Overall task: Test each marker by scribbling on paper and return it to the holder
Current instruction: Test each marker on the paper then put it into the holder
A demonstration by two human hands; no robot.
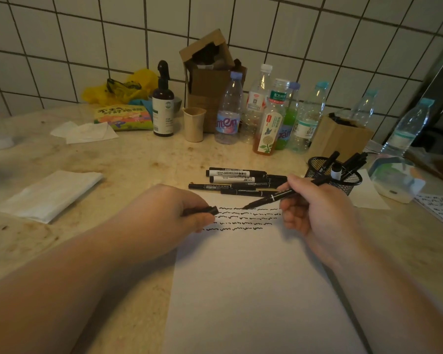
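Right hand (pixel 315 203) holds marker (pixel 271 198) beside loose markers (pixel 235 181), holder (pixel 335 175).

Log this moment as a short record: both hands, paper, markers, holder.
left hand: holds a black cap at the paper's left edge
right hand: grips an uncapped marker, tip at the top scribble line
paper: five wavy black lines
loose markers: lying beyond the paper
mesh holder: several markers inside

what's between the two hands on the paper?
In the head view, black scribble lines on the paper span the gap between left hand, gripping a cap, and right hand, holding the marker.
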